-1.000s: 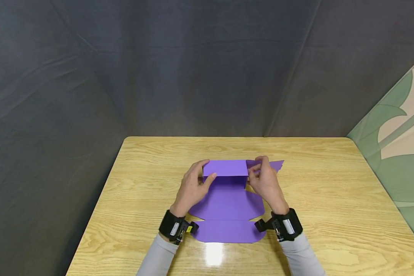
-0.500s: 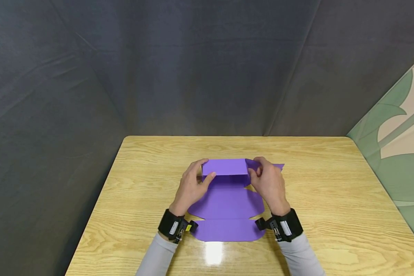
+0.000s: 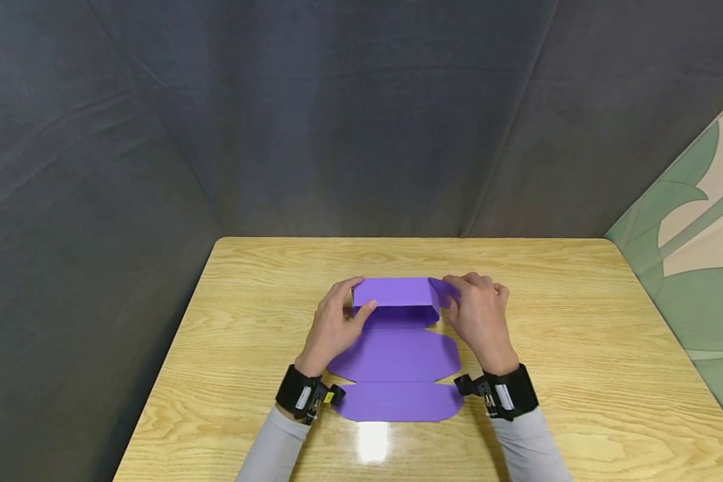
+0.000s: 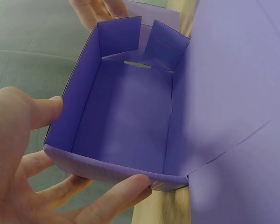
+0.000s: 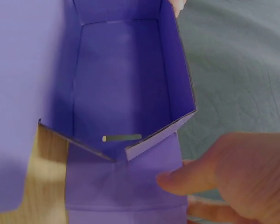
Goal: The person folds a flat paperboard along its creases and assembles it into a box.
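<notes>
A purple cardboard box [image 3: 391, 292] stands on its long side, its opening turned toward me and its lid [image 3: 394, 355] spread on the table. My left hand [image 3: 331, 328] grips the finished left end, thumb at the upper wall and fingers against the end wall [image 4: 102, 167]. At the other end, two small tabs [image 4: 119, 37] are bent inward with a gap between them, near a narrow slot [image 4: 137, 65] in the box floor. Beyond them an end flap [image 5: 126, 179] extends outward. My right hand [image 3: 478, 318] pinches this flap, thumb on its inner face and fingers behind.
The box is on a light wooden table [image 3: 265, 288]. Dark grey cloth [image 3: 361, 120] hangs behind and to the left, and a green leaf-patterned cloth [image 3: 699, 301] is at the right. Both wrists wear black camera straps [image 3: 301, 395].
My right hand has shifted outward, to the right, along the end flap, and its fingers now cover the flap's outer part. The left hand and the box have stayed in place.
</notes>
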Available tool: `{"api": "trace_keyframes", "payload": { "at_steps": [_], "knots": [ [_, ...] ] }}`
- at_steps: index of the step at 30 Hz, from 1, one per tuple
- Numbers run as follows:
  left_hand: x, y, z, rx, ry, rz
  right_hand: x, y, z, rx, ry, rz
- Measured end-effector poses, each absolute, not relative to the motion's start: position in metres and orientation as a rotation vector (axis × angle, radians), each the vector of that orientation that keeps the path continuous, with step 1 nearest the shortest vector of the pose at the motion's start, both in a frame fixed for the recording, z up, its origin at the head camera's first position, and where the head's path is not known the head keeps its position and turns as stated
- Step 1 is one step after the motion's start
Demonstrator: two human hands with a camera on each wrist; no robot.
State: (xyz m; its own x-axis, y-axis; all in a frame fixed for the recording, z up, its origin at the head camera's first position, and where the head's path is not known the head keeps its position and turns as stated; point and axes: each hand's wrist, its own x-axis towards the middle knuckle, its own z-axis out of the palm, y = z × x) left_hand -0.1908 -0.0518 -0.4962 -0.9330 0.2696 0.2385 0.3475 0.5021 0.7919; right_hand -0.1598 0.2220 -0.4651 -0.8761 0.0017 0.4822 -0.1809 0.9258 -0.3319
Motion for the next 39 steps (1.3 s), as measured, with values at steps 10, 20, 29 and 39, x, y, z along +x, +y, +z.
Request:
{"api": "trace_keyframes", "payload": {
  "at_steps": [10, 20, 29, 39],
  "knots": [
    [-0.191, -0.052, -0.495, -0.533, -2.640, -1.469, -0.162, 0.222, -0.467, 0.091, -2.562, 0.514],
    [-0.191, -0.052, -0.494, -0.534, -2.639, -1.467, -0.159, 0.216, -0.463, 0.058, -2.600, 0.557],
    [-0.191, -0.052, -0.495, -0.533, -2.646, -1.453, -0.157, 0.214, -0.461, 0.070, -2.606, 0.571],
    [-0.192, -0.052, -0.497, -0.559, -2.635, -1.433, -0.154, 0.218, -0.451, 0.217, -2.655, 0.775]
  ]
}}
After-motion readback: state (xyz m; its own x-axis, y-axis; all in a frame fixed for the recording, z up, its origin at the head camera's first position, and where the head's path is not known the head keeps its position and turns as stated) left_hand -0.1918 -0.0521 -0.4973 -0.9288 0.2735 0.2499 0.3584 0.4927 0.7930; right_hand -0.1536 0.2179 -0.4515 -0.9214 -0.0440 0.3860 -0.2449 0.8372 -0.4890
